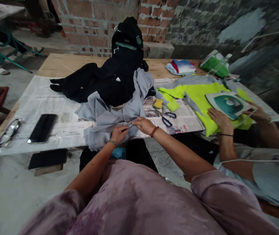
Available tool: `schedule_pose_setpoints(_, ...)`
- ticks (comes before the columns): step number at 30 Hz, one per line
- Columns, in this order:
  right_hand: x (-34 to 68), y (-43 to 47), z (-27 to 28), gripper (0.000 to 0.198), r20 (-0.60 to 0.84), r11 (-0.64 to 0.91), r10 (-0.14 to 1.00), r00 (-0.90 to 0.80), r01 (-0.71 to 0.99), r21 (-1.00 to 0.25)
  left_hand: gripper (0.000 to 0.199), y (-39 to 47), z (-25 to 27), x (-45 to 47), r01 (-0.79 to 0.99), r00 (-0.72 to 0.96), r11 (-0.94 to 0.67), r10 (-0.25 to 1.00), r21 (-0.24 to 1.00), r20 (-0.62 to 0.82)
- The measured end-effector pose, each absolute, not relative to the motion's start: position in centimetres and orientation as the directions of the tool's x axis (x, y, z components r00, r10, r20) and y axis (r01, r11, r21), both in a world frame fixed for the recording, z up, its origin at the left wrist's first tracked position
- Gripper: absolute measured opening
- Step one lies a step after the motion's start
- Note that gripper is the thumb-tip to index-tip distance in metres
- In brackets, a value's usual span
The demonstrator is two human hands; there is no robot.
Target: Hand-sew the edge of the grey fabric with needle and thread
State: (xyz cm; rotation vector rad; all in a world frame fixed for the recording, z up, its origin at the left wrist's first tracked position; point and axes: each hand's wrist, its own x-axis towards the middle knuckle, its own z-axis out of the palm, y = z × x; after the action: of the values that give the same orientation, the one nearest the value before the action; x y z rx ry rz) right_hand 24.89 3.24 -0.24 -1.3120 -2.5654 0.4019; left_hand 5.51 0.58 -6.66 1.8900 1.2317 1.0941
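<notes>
A light grey garment (105, 112) lies crumpled along the front of the table, its near edge bunched towards my lap. On its front fold, my left hand (119, 134) is closed in a pinch on the cloth. A thin dark piece, too small to name, shows at those fingertips. Just to the right, my right hand (143, 125) pinches the same edge of the garment, its fingertips almost meeting the left ones. Behind the garment is a heap of black clothing (105, 81). Scissors with dark blue handles (167, 121) and a yellow sponge-like block (158, 103) lie beyond my right hand.
At the right, a co-worker's hands (220, 119) work with a green-and-white iron (228, 103) on a neon yellow garment (198, 94). A phone (43, 128) and glasses (10, 132) lie on the newspaper-covered table (66, 116). A black bag (127, 39) stands at the back.
</notes>
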Motion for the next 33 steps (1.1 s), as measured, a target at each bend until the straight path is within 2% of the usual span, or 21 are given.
schedule_pose_setpoints(6, 24.6, 3.2, -0.1, 0.029, 0.053, 0.575, 0.812, -0.581, 0.783, -0.238, 0.010, 0.6, -6.6, 5.6, 0.388, 0.232, -0.389, 0.919, 0.836, 0.320)
schedule_pose_setpoints(17, 24.6, 3.2, 0.3, 0.030, 0.003, 0.605, 0.785, -0.620, 0.765, -0.219, 0.009, 0.5, -6.5, 5.7, 0.406, 0.220, -0.374, 0.926, 0.834, 0.308)
schedule_pose_setpoints(28, 24.7, 3.7, -0.4, 0.031, -0.040, 0.630, 0.741, -0.670, 0.714, -0.305, 0.008, 0.8, -7.3, 5.7, 0.374, 0.226, -0.439, 0.898, 0.817, 0.379)
schedule_pose_setpoints(33, 23.7, 3.5, 0.3, 0.031, -0.043, 0.608, 0.734, -0.678, 0.684, -0.403, 0.010, 0.8, -7.3, 5.7, 0.378, 0.238, -0.439, 0.897, 0.815, 0.372)
